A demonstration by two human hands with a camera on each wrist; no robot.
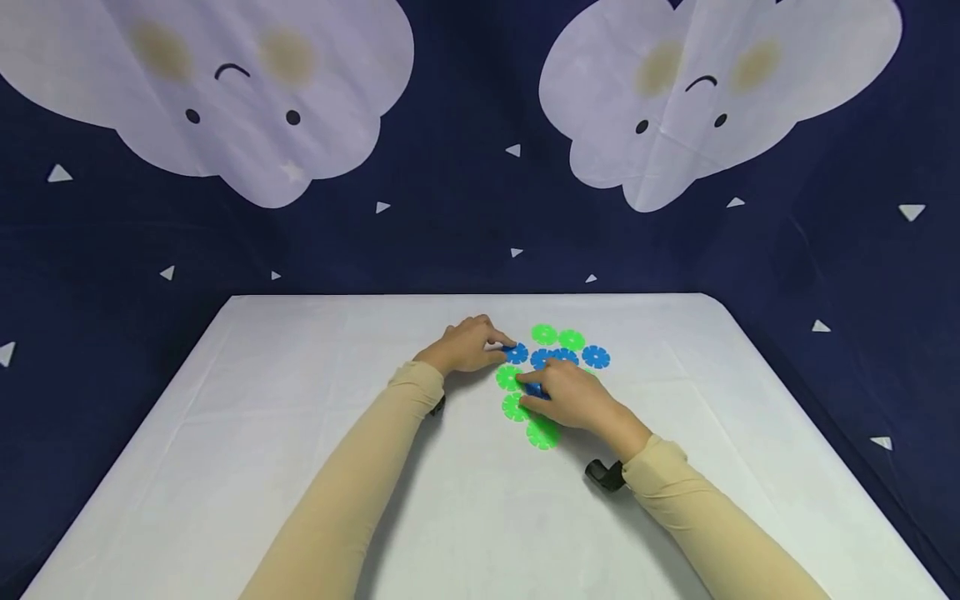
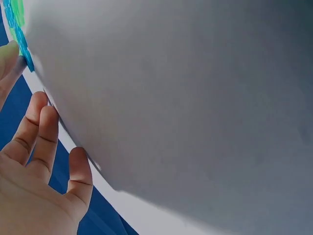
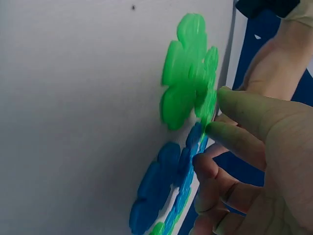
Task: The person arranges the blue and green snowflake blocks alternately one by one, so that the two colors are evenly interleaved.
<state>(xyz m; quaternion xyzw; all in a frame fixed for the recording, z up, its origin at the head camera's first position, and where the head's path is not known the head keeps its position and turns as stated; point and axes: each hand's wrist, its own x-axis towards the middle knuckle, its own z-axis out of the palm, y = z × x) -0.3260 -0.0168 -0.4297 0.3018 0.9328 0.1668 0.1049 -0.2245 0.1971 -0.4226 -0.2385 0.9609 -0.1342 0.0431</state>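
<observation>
In the head view my left hand (image 1: 472,342) pinches a blue interlocking snowflake disc (image 1: 517,353) at its edge between thumb and index finger. The other left fingers are extended in the left wrist view, beside the tabletop. My right hand (image 1: 576,394) reaches over the discs. Its index fingertip touches a green disc (image 1: 508,377), and its thumb touches a lower green disc (image 1: 513,407). Partly under that hand lies a blue disc (image 1: 536,390). Another green disc (image 1: 543,433) lies below it. In the right wrist view, green discs (image 3: 183,73) and a blue disc (image 3: 155,188) lie near the fingers.
Beyond the right hand lie more blue discs (image 1: 596,357) and two green discs (image 1: 544,334). All rest on a white-covered table (image 1: 300,433). A dark blue cloth with clouds hangs behind the table's far edge. A black wrist device (image 1: 604,475) sits by the right sleeve.
</observation>
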